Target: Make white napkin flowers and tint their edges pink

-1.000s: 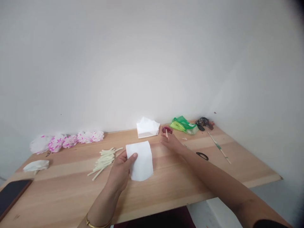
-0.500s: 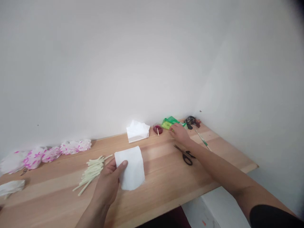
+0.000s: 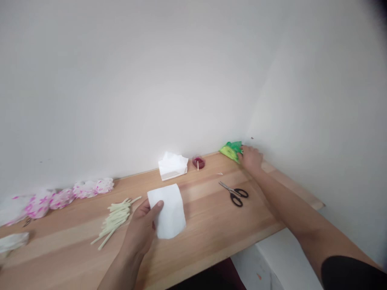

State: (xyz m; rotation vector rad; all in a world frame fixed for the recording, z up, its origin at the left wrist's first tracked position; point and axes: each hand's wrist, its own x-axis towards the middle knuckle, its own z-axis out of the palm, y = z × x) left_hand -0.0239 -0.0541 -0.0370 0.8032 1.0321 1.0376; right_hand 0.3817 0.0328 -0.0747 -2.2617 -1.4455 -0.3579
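My left hand (image 3: pixel 144 220) pinches a white paper sheet (image 3: pixel 169 213) between thumb and fingers, above the wooden table. At the back right, my right hand (image 3: pixel 252 158) has its fingers curled at the right side of a crumpled green and yellow plastic bag (image 3: pixel 231 152). The fingertips are partly hidden there. Black-handled scissors (image 3: pixel 235 194) lie partly spread on the table, nearer to me than the bag. A small white scrap (image 3: pixel 219 173) is just beyond their tips.
Folded white paper (image 3: pixel 173 166) stands by the wall beside a small container of dark red stuff (image 3: pixel 198 162) with a stick in it. Pale green sticks (image 3: pixel 116 221) lie left of my left hand. Pink-and-white tissue puffs (image 3: pixel 63 197) line the back left.
My right hand has moved right, and the green bag has shifted right with it. The dark pile in the corner is now hidden. My left hand still holds the paper.
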